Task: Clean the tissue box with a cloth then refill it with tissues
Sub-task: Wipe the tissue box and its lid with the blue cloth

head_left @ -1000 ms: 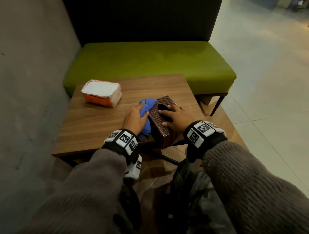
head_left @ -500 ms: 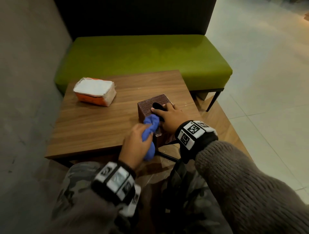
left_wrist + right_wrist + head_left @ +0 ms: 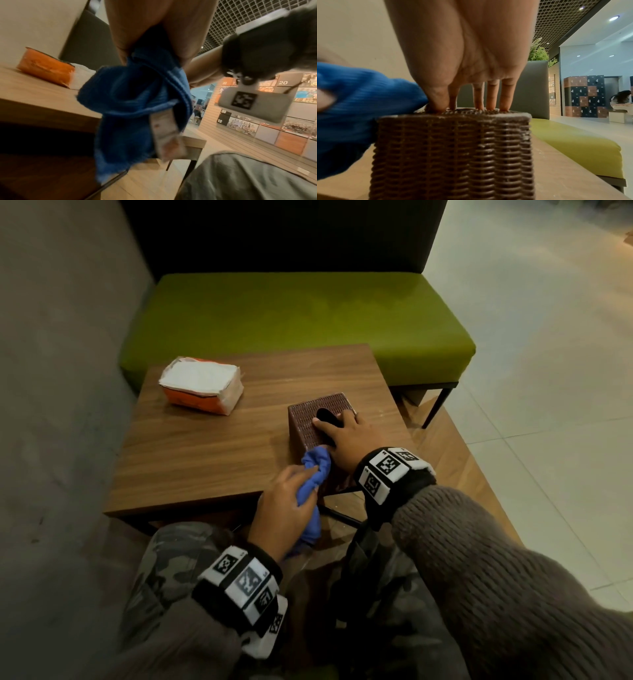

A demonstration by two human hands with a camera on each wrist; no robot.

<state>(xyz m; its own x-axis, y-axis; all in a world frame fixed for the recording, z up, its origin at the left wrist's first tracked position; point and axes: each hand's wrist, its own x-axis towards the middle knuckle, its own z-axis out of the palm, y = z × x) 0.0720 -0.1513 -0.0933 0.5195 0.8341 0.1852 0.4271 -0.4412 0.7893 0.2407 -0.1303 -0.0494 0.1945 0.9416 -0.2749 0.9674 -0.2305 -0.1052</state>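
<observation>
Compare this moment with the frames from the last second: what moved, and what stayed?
The left hand, gripping the blue cloth, came off the tissue box's left face and dropped to its near side at the table edge. The box, tipped a second ago, now stands upright. The right hand stays on top by the opening; the tissue pack is untouched.

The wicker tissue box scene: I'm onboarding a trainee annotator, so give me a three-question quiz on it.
1. True or false: the right hand rests on top of the wicker tissue box.
2. Which hand holds the blue cloth? A left, B right, C neither.
3. Fill in: the orange tissue pack lies on the wooden ____.

Key: 1 true; 2 A, the left hand; 3 table.
</observation>
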